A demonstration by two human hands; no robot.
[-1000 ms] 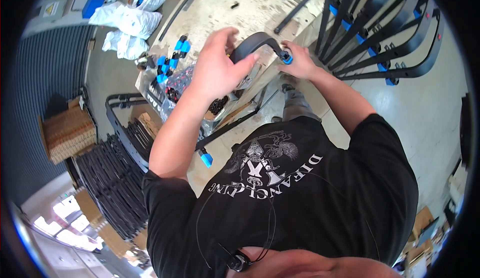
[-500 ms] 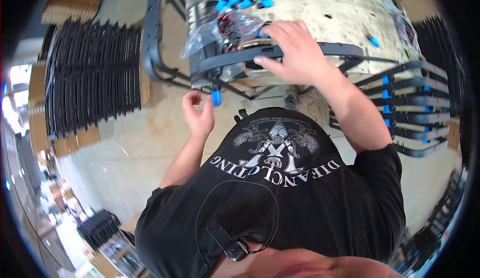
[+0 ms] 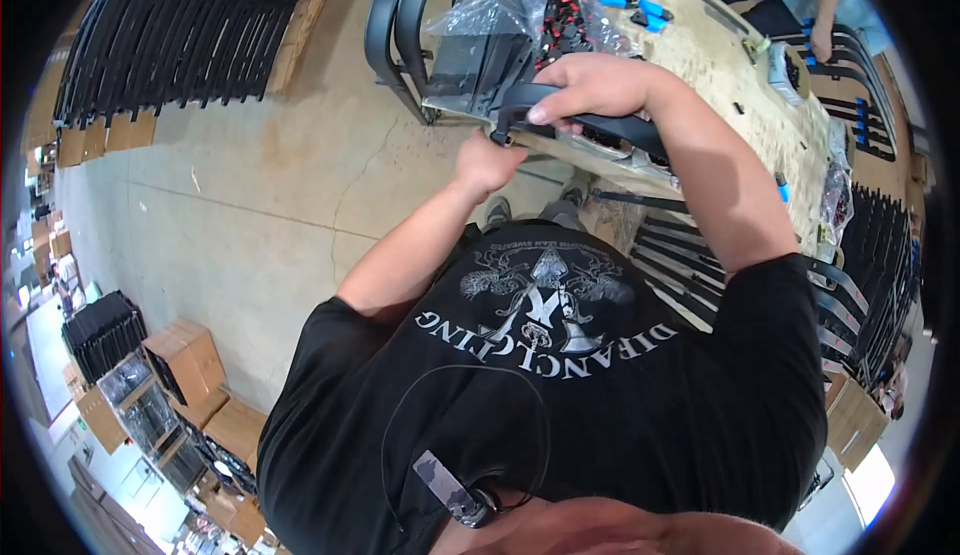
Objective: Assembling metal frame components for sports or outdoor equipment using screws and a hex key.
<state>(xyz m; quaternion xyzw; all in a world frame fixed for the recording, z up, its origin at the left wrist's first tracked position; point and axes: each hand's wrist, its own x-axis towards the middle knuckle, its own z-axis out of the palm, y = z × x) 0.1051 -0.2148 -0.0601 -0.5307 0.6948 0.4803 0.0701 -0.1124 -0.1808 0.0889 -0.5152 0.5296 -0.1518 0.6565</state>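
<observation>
A curved black metal frame [image 3: 630, 133] lies along the near edge of the worktable. My right hand [image 3: 605, 87] grips its bar near the bent corner, thumb on the near side and fingers over the top. Below that corner my left hand [image 3: 485, 163] is closed around the end of the frame's leg; whatever sits inside that fist is hidden. Just beyond my right hand, small black-and-red parts [image 3: 565, 27] lie in a clear plastic bag [image 3: 490, 13]. Several blue-and-black plastic pieces [image 3: 650, 17] are scattered farther back on the tabletop.
The worn worktable [image 3: 710, 75] stretches away to the right. More black frames [image 3: 395, 25] stand at its left end, others [image 3: 680, 255] underneath to the right. Stacked black bars [image 3: 190, 25] stand far left. Another person's hand [image 3: 821, 43] rests by frames at the far right.
My left hand has moved up and right and closed on the leg end, where a blue piece showed before. My right hand now grips the bar. The whole view has turned.
</observation>
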